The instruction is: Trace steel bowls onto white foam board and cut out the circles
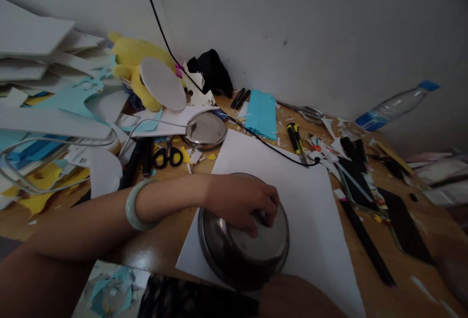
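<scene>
An upside-down metal bowl (241, 254) rests on a large white sheet (310, 210) on the wooden table. My left hand (243, 203), with a pale green bangle (138, 206) on its wrist, lies over the bowl's upturned base, its fingers bent down against the metal. At the bottom edge, my right hand (296, 296) is dark and low beside the bowl's near rim; its fingers are hidden, so what it holds does not show.
Behind the sheet lie a round metal lid (205, 130), black scissors (168, 156), a blue packet (261, 113) and a yellow-black cutter (297, 141). White boards (32, 30) and a yellow plush (142, 64) stand left. A bottle (395, 108), phone (405, 225) and black marker (367, 242) are right.
</scene>
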`<state>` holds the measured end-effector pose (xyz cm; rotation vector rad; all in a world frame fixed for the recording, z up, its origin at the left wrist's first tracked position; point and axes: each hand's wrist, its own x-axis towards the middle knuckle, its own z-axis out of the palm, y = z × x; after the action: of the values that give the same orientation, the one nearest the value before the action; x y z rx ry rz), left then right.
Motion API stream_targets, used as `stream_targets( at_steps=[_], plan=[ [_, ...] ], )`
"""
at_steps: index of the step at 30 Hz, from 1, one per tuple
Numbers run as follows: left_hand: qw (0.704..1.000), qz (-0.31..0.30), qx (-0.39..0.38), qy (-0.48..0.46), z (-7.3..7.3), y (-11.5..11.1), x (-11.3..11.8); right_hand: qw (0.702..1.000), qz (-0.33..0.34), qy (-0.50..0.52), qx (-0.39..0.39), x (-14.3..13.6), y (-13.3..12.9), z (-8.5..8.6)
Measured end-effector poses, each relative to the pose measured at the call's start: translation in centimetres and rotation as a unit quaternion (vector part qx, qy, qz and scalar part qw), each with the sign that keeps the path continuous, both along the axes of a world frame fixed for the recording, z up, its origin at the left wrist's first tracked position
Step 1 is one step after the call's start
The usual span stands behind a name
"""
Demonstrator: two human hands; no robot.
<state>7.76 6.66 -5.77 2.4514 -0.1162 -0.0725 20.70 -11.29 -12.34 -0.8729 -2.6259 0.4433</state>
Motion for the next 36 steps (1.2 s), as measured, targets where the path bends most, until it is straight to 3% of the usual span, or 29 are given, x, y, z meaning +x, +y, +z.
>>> stream_targets(
  at_steps=[5,10,14,23,28,36],
  plan=[
    [1.0,0.003,-0.01,0.004,0.2,0.0,0.1,0.997,-0.043,0.037,-0.048,2.2,0.6,2.7],
    [1.0,-0.001,-0.013,-0.001,0.2,0.1,0.1,0.967,-0.138,0.037,-0.213,4.4,1.5,5.1],
    [1.0,-0.001,-0.009,-0.006,0.2,0.2,0.0,0.951,-0.202,0.058,-0.228,6.8,2.8,4.7],
    [0.999,0.014,-0.005,0.031,1.5,0.0,0.1,0.955,-0.196,0.104,-0.199,10.8,7.4,3.5],
    [0.999,0.034,-0.016,0.035,1.6,0.1,-0.2,0.952,-0.205,0.13,-0.189,11.3,10.4,3.4],
    [0.998,0.061,-0.01,-0.009,0.3,-0.6,-0.3,0.952,-0.206,0.13,-0.183,10.4,14.7,2.8]
  ],
)
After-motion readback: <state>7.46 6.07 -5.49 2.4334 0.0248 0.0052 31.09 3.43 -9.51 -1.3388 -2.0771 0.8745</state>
